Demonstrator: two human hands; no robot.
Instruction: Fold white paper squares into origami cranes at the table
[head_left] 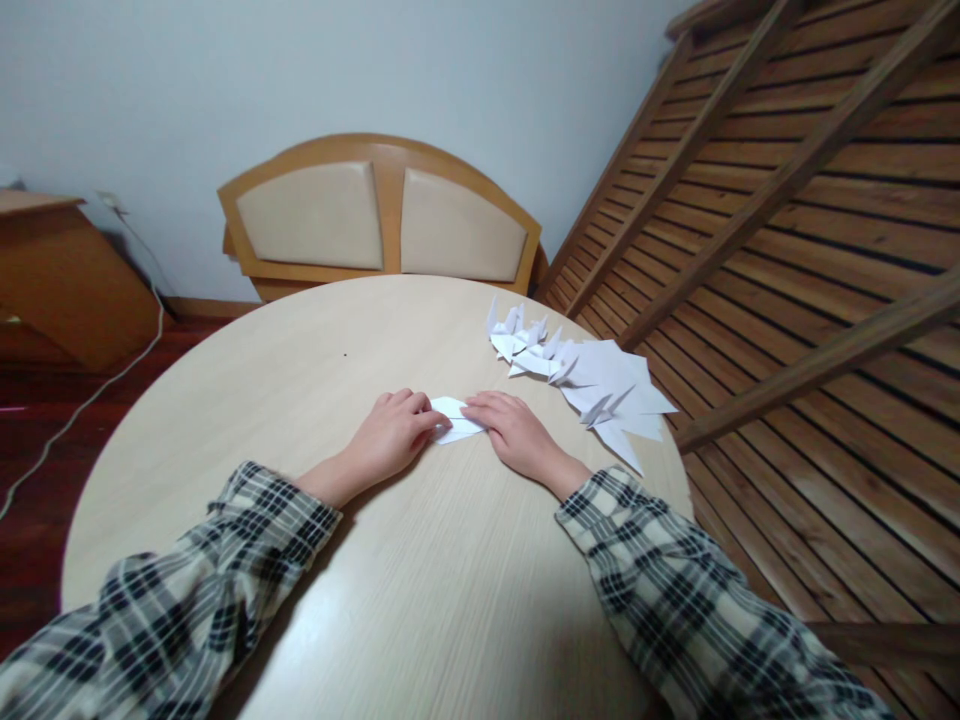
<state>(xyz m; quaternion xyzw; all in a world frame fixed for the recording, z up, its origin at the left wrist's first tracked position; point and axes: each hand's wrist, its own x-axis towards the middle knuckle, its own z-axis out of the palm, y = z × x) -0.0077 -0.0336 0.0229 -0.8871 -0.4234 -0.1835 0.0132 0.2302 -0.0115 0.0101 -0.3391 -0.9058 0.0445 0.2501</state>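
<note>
Left hand (391, 434) curled, pinching folded paper (459, 432) | right hand (517, 432) half-open over its right end, grip unclear | best align edges, press crease firmly against desk (382, 620)

No text, label, brand, number or sign can be read on any surface in view.
</note>
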